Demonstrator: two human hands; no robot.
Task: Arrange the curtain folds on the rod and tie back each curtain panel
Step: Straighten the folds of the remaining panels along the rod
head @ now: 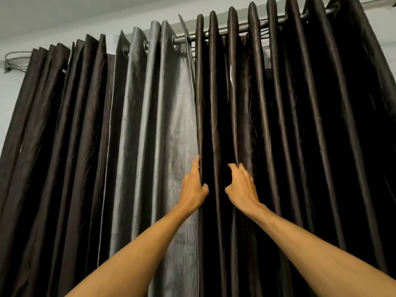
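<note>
Bare arms reach up from the lower edge, the left forearm (137, 249) and the right forearm (310, 243) drawing together toward the middle of the curtains. Largest in view is the dark curtain panel (300, 125), which fills the right half and hangs from the top in deep, even folds. On the far left hangs a dark brown panel (53, 146), its folds bunched closer together. Between the two hangs a grey panel (169, 125) with a sheen, its right edge lying against the left edge of the dark curtain panel. A pale wall (10, 99) shows at the left and above. The metal rod (235, 32) crosses the top, slanting upward to the right in this view and showing only in short stretches between the folds. Of the two hands, the left hand (194, 185) grips the left edge of the dark curtain panel, fingers tucked behind the cloth and thumb in front. The right hand (242, 187) lies just beside it on a fold further right, fingers bent and thumb spread; whether it pinches the cloth I cannot tell. A grey cord (15, 61) loops against the wall at upper left. Round metal eyelets (174, 42) pierce the grey panel's top.
</note>
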